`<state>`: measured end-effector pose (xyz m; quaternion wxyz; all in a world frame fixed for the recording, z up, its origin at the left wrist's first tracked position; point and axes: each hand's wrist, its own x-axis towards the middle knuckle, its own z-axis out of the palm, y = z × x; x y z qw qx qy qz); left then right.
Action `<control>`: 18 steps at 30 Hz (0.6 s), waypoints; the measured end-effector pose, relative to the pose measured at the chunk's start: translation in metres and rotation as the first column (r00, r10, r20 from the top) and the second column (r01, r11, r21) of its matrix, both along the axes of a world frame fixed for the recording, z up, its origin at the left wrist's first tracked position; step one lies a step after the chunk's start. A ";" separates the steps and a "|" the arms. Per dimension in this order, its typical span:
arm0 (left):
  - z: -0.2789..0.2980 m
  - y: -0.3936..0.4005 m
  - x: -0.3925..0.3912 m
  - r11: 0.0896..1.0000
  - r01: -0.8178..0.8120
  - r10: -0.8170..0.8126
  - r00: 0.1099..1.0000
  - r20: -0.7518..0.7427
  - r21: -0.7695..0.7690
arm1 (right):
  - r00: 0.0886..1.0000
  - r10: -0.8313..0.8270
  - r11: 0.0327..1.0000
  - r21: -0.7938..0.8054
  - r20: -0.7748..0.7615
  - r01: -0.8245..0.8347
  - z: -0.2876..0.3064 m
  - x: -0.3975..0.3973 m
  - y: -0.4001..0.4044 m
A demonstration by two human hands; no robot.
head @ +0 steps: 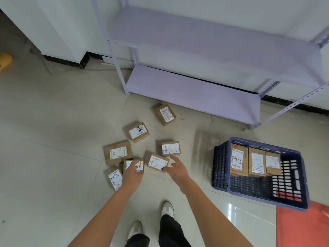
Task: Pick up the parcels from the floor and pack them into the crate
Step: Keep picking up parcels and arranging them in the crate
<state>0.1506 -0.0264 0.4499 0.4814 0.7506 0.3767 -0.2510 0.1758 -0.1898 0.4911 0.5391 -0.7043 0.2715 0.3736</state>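
Seven parcels (118,152) lie on the floor (53,139) — three more stand inside the crate (220,164). Left hand (132,172) grips one parcel (132,164); right hand (177,169) hovers open-fingered.

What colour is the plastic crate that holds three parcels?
The slotted plastic crate is dark blue, seen best in the head view, the only view.

seven labelled brown parcels (118,152) lie scattered on the floor; three stand in the blue crate (220,166).
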 end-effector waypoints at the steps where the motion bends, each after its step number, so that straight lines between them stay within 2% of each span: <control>1: -0.009 0.006 0.006 1.000 0.017 -0.017 1.000 0.001 0.005 | 1.000 0.002 1.000 -0.005 -0.005 -0.002 -0.009 0.003 0.007; 8: -0.107 0.061 0.033 0.992 0.122 -0.122 0.992 -0.023 0.008 | 0.997 0.027 0.998 -0.049 -0.074 -0.030 -0.107 0.024 0.067; 14: -0.244 0.119 0.038 0.994 0.109 -0.108 0.993 -0.039 0.024 | 0.993 0.016 1.000 -0.010 -0.118 -0.018 -0.244 0.034 0.123; 18: -0.342 0.143 0.030 0.999 0.040 -0.039 0.997 -0.059 0.021 | 0.991 0.088 0.995 -0.028 -0.100 -0.091 -0.346 0.034 0.149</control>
